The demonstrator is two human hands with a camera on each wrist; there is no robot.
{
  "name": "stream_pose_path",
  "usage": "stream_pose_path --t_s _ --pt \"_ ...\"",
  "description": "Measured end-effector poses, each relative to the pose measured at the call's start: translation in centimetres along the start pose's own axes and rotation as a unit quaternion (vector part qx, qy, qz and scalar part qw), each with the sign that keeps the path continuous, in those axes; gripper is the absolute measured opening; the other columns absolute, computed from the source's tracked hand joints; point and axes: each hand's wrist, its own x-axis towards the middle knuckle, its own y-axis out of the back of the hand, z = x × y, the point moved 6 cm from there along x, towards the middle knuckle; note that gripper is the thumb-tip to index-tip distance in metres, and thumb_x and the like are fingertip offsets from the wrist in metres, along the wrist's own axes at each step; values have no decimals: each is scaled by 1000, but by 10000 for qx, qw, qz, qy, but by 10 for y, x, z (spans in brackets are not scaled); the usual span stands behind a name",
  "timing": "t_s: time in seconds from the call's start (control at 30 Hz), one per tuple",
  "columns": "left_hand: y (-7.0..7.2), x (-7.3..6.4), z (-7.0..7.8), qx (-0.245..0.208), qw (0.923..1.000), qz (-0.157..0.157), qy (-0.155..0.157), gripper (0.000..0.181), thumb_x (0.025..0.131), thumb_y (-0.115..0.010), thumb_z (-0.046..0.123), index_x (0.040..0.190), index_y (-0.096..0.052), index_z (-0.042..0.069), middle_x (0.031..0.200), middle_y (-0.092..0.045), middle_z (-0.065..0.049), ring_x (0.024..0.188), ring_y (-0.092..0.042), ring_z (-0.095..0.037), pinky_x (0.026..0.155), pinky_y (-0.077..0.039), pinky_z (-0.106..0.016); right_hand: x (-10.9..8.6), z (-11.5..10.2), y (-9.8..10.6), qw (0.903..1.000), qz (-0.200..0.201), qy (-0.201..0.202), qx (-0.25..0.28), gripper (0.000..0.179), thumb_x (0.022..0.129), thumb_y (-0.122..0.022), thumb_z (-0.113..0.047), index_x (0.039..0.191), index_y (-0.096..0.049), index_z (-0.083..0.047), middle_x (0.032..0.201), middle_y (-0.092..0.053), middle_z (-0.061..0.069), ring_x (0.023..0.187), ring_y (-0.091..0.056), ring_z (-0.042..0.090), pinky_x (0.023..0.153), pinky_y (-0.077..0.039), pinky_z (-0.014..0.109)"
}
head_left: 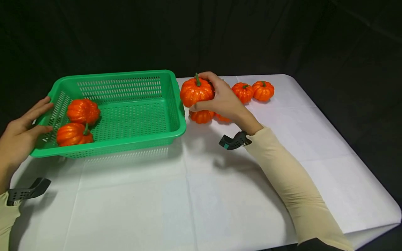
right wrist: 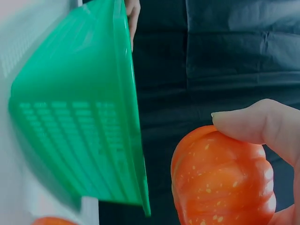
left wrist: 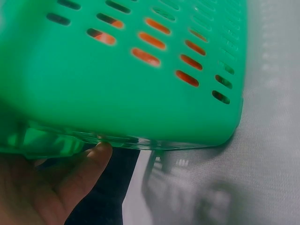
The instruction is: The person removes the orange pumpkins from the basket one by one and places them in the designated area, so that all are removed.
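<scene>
My right hand (head_left: 221, 99) holds a small orange pumpkin (head_left: 195, 93) with a green stem, thumb on its near side and fingers round the far side. This pumpkin is raised just right of the green plastic basket (head_left: 132, 140); its speckled skin fills the lower part of the right wrist view. My left hand (head_left: 22, 134) rests on the basket's left rim, fingers spread and fairly straight, thumb laid over the edge. Inside the basket, at its left end, sit two pumpkins, one farther back (head_left: 83, 111) and one nearer (head_left: 72, 135).
Several more pumpkins lie on the white-covered table (head_left: 150, 205): one (head_left: 201, 117) under the held one, another (head_left: 222, 118) partly hidden by my right hand, and two (head_left: 243, 92) (head_left: 263, 90) farther right. A black cloth (head_left: 201, 35) hangs behind the table.
</scene>
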Motion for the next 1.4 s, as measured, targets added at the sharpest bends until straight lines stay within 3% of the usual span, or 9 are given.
stream_pose_path --t_s 0.33,0.63,0.83,1.4 --pt "1 1 -2 -37 10000 91 -10 56 93 -40 -3 146 -32 10 150 -19 18 135 -11 0 109 -3 -29 -11 17 33 9992 376 -118 82 79 66 -83 -20 133 -41 -23 126 -47 -3 109 -48 17 91 -44 35" --pt "1 -1 0 -15 10000 61 -65 55 93 -39 -4 146 -30 8 150 -17 18 135 -11 -1 110 -4 -31 -18 29 55 9955 899 44 291 74 68 -80 -13 131 -41 -17 126 -46 0 111 -47 20 90 -45 38" --pt "0 0 1 17 10000 34 -27 55 94 -39 -3 146 -30 9 150 -17 19 135 -10 -1 110 -4 -33 -26 41 69 9924 1134 -146 448 74 69 -81 -16 131 -41 -19 128 -46 0 112 -45 20 92 -43 37" --pt "0 -1 0 61 10000 49 -52 55 93 -38 -3 146 -30 7 150 -16 19 136 -9 -2 110 -3 -34 -41 79 101 9803 1937 -364 112 68 68 -81 -16 126 -47 -16 122 -49 3 108 -46 20 89 -45 32"
